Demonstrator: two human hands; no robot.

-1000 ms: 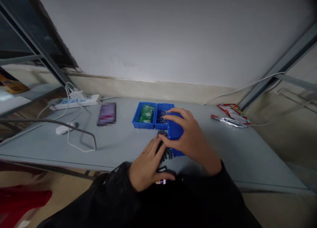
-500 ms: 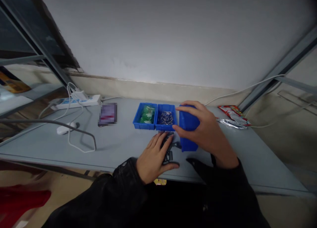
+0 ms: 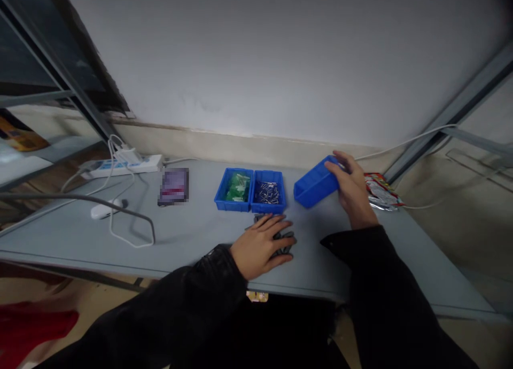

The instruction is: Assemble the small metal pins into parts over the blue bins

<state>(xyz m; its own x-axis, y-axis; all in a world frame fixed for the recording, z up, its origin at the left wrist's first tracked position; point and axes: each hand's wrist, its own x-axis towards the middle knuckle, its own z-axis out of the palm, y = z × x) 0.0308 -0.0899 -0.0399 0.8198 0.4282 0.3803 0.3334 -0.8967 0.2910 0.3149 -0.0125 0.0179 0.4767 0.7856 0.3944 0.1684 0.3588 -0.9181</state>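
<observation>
My right hand (image 3: pixel 352 184) grips a blue plastic bin (image 3: pixel 316 183) by its far right end, thumb and fingers on the rim. The bin is tilted, and what it contains cannot be made out. My left hand (image 3: pixel 264 245) lies with fingers spread over a small heap of dark grey parts (image 3: pixel 285 239) on the table, mostly covering them. Just beyond it stand two blue bins side by side: one bin (image 3: pixel 233 204) holds green and clear pieces (image 3: pixel 239 187), the other bin (image 3: pixel 267 207) holds small metal pins (image 3: pixel 268 192).
On the grey table (image 3: pixel 192 230), a blurred purple packet (image 3: pixel 175 186) lies left of the bins. Farther left are a white power strip (image 3: pixel 124 166), cables and a white plug-like object (image 3: pixel 106 209). Red and silver packets (image 3: pixel 382 191) lie at the right, near the metal frame (image 3: pixel 449 107).
The blue bin in my right hand has moved right and away from me, turning from upended to slanted. My left hand has shifted slightly right, spreading over the grey parts.
</observation>
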